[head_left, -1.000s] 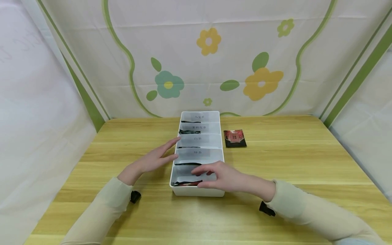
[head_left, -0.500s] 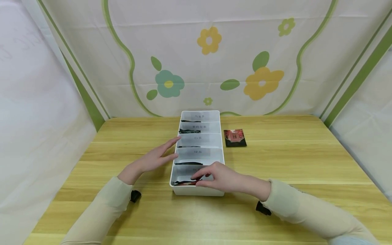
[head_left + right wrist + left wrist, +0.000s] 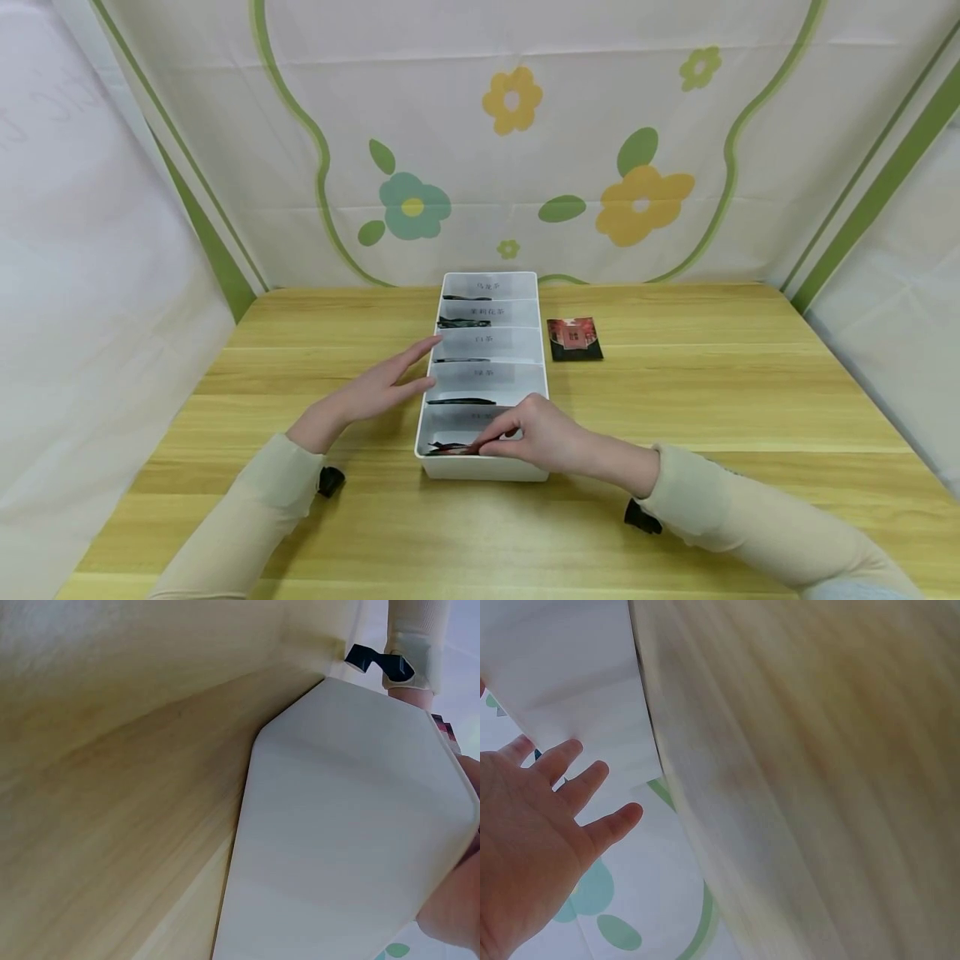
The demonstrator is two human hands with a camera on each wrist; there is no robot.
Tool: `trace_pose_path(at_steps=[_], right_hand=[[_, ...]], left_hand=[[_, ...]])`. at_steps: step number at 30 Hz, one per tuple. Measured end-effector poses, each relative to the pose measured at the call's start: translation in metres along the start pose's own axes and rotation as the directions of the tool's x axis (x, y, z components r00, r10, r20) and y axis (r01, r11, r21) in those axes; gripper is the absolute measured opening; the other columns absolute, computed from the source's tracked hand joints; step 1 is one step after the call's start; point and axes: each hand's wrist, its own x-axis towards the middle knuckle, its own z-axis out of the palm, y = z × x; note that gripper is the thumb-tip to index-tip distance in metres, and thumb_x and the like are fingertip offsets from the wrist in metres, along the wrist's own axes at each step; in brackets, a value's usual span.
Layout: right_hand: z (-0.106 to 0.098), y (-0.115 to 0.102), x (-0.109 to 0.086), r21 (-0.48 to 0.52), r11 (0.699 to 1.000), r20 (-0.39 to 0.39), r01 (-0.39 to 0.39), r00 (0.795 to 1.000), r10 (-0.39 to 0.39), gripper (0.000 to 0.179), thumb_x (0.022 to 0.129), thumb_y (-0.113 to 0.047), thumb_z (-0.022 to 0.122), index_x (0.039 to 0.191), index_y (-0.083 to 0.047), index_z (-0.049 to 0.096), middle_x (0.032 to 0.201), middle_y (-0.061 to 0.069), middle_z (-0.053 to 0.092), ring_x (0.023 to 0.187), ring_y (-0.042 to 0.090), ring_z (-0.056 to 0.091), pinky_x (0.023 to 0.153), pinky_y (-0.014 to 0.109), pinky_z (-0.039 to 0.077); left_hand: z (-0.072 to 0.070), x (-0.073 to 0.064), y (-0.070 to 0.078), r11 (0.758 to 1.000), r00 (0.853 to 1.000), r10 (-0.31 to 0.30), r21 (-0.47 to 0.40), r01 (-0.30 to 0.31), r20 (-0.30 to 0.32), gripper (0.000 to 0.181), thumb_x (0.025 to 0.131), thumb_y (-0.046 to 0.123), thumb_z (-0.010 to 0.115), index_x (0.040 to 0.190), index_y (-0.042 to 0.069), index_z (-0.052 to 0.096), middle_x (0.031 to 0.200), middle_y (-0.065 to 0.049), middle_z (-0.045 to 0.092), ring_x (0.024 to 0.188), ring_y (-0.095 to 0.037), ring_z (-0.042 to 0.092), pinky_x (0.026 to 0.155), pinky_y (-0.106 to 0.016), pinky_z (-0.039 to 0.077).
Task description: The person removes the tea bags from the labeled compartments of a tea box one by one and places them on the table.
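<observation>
A long white divided box with Chinese tea labels on its dividers stands lengthwise on the table. My right hand reaches over the right side of its front compartment, thumb and fingers pinching a red tea sachet. Much of that sachet is behind the fingers. In the right wrist view the box's outer wall hides most of the hand. Against the box's left side, my left hand has its fingertips at the rim; the left wrist view shows those fingers spread and fairly straight.
A red and black tea sachet lies flat on the wooden table, right of the box. Dark sachets stand in the compartments farther back. A white flowered cloth hangs behind the table.
The right hand has lowered slightly into the front compartment, and its fingers have closed on the red sachet, which has shifted a little. The left hand has stayed in place.
</observation>
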Motion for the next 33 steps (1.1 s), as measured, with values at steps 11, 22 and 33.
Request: trace_pose_path(at_steps=[11,22,33], right_hand=[[0.000,-0.004,-0.002,-0.003,0.999,-0.021,0.039,0.999,-0.039,0.013,0.091,-0.008,0.069,0.100,-0.004,0.078,0.094,0.000,0.074,0.087,0.000,0.066,0.071,0.019,0.052],[0.003,-0.011,-0.001,0.130,0.981,-0.052,-0.143,0.987,0.151,0.009,0.082,-0.007,0.078,0.091,-0.007,0.080,0.086,-0.001,0.074,0.081,0.002,0.068,0.070,0.027,0.055],[0.000,-0.007,-0.005,0.105,0.994,0.000,-0.017,1.000,0.017,0.013,0.089,-0.009,0.072,0.099,-0.003,0.078,0.095,0.001,0.073,0.091,0.004,0.067,0.078,0.023,0.053]], left_hand=[[0.000,-0.001,0.001,1.000,1.000,-0.001,-0.011,0.001,0.002,0.067,0.099,0.050,0.048,0.156,0.034,0.016,0.159,0.005,0.016,0.144,-0.025,0.020,0.111,-0.054,0.021],[0.000,-0.001,0.000,1.000,1.000,-0.006,-0.010,0.006,0.001,0.067,0.099,0.051,0.048,0.156,0.036,0.016,0.159,0.005,0.017,0.143,-0.027,0.021,0.110,-0.057,0.022],[0.000,-0.001,0.000,1.000,1.000,0.003,-0.016,-0.003,0.007,0.067,0.099,0.051,0.048,0.156,0.036,0.015,0.159,0.005,0.016,0.143,-0.026,0.021,0.110,-0.057,0.022]])
